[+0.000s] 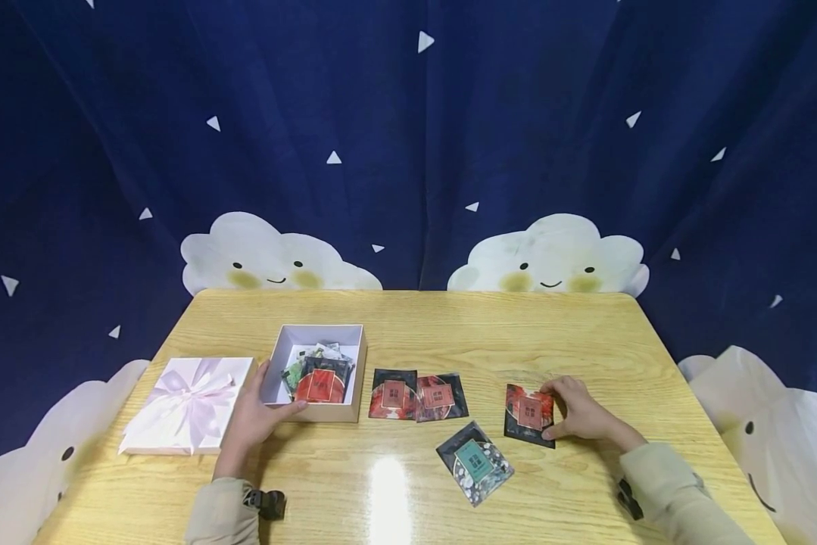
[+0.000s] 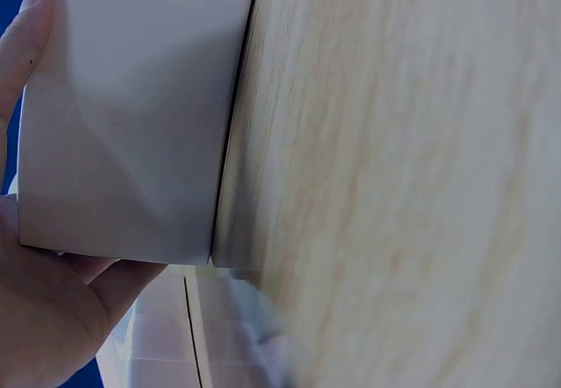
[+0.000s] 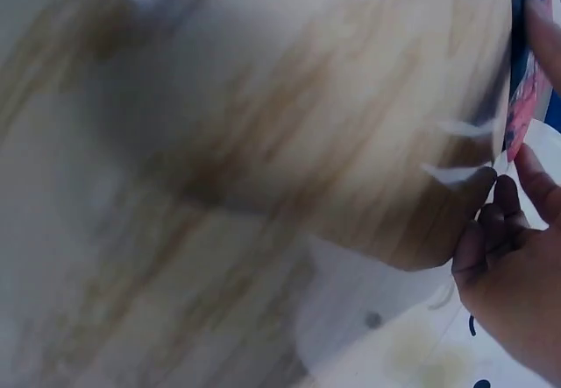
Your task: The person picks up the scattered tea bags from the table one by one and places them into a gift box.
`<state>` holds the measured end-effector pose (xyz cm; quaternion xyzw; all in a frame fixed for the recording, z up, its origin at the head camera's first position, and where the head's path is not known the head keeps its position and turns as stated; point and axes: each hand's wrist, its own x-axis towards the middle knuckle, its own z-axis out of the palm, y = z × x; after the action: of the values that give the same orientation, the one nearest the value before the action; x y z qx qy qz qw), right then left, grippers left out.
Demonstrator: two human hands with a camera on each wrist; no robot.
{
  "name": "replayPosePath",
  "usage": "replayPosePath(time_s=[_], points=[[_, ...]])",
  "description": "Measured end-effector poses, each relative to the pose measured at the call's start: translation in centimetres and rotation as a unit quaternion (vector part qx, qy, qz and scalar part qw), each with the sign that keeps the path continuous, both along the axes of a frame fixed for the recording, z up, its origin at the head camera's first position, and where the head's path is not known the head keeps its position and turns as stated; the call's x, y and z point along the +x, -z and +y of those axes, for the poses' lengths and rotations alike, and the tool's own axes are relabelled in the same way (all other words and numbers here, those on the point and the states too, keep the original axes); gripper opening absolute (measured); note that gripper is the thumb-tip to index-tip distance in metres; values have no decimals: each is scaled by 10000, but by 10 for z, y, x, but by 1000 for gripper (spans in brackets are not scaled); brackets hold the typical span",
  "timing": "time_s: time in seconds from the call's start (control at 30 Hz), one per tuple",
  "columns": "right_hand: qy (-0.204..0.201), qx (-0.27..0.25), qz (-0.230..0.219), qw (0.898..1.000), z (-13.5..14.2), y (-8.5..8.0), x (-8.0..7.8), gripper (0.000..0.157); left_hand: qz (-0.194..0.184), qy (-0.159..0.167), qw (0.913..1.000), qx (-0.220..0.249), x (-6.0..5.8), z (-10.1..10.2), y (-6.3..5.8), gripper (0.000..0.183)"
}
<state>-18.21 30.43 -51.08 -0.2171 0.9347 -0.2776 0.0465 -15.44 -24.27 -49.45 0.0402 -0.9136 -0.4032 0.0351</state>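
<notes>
My left hand [image 1: 253,415] holds the near left corner of an open white box [image 1: 333,413], its thumb over the front rim. The left wrist view shows the box's plain side wall [image 2: 131,134] between thumb and fingers. Inside the box, a red-and-black sachet [image 1: 322,383] lies on several green and white packets [image 1: 292,375]. At the right, my right hand [image 1: 581,412] pinches the right edge of another red-and-black sachet [image 1: 529,415], low over the table. In the right wrist view that sachet [image 3: 523,112] shows only edge-on.
Two red-and-black sachets, one left [image 1: 393,393] and one right [image 1: 442,397], lie side by side right of the box. A teal-labelled sachet [image 1: 475,463] lies nearer the front. Left of the box sits a white lid [image 1: 176,405] with a pink bow. A dark blue curtain [image 1: 408,136] hangs behind.
</notes>
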Motion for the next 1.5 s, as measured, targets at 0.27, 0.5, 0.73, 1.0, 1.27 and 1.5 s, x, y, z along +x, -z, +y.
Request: replayPosePath(time_s=[0.27,0.5,0.73,1.0,1.27,1.5], points=[[455,-604,-621,9952,-4,-6,-4,51,-35,3,10000,-14,1,0,-2,110],[576,-2093,-1706,9611,4,-20,-8,33,-18,-9,10000,-35,0,0,-1,110],[737,-2646,-2043,9396,6,-33,-11,37,-27,-5,10000,-37,0,0,-2,110],[877,-2750,-2041,9354,-1,-34,-13,36,-64,16,10000,-30,1,0,-3,111],[831,-2863,-2048,9323,-18,-34,-16,37,-44,9,10000,-80,1,0,-2,111],[739,-2916,-2022,9320,-37,-37,-23,36,17,31,10000,-82,1,0,-1,111]])
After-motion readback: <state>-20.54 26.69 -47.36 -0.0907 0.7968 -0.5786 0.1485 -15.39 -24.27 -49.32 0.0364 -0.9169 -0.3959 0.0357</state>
